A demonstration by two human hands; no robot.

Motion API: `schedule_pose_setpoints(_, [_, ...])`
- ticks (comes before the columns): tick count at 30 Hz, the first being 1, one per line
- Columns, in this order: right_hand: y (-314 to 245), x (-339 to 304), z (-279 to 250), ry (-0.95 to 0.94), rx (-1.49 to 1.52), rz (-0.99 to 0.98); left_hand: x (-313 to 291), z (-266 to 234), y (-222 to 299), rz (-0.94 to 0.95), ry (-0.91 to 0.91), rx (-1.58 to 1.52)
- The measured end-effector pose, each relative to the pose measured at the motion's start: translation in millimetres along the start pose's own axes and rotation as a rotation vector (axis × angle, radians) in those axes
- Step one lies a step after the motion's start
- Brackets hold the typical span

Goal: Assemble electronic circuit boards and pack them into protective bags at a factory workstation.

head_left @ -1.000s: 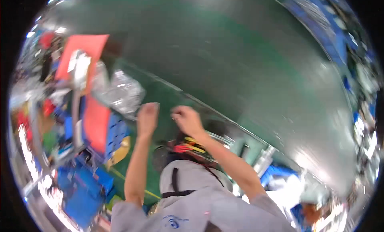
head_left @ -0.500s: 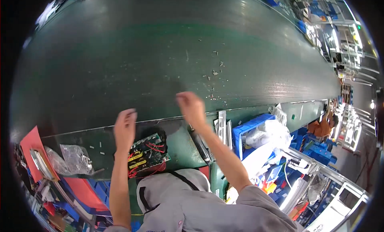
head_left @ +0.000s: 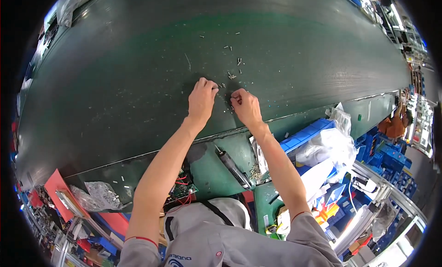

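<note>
Out over the dark green work surface (head_left: 138, 96), my left hand (head_left: 201, 100) is closed, with its fingertips touching down beside several small metal screws (head_left: 231, 76). Just to the right, my right hand (head_left: 247, 106) is pinched close to the surface. Whatever either hand holds is too small or hidden to make out. Nearer to me, partly covered by my left forearm, lies a circuit board (head_left: 185, 189) with red wires. A black electric screwdriver (head_left: 233, 169) rests between my forearms on the near ledge.
Right of my right forearm stands a blue bin (head_left: 307, 134) with a clear plastic bag (head_left: 329, 147) on it. A small pile of screws (head_left: 256, 172) lies by the screwdriver. On the left are crumpled clear bags (head_left: 102, 195) and a red folder (head_left: 59, 193).
Both hands have moved farther out over the green surface and come closer together beside the scattered screws. The left hand has swung right, and its forearm now covers part of the circuit board.
</note>
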State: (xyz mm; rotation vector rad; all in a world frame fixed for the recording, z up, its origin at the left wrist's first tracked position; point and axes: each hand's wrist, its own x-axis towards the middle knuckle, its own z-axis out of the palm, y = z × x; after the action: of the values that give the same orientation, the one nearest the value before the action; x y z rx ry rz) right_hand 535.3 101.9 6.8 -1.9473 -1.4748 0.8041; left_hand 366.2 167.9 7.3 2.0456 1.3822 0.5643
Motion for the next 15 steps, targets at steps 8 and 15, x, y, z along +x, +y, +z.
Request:
schedule_pose_setpoints(8, [-17,-20,-1,-0.075,-0.039,-0.081,-1,-14,-6,-0.050,-0.084,0.110])
schedule_pose_setpoints(15, [-24,-31,27,-0.159,-0.199,-0.128,2,-21,-21,0.127,-0.091,0.052])
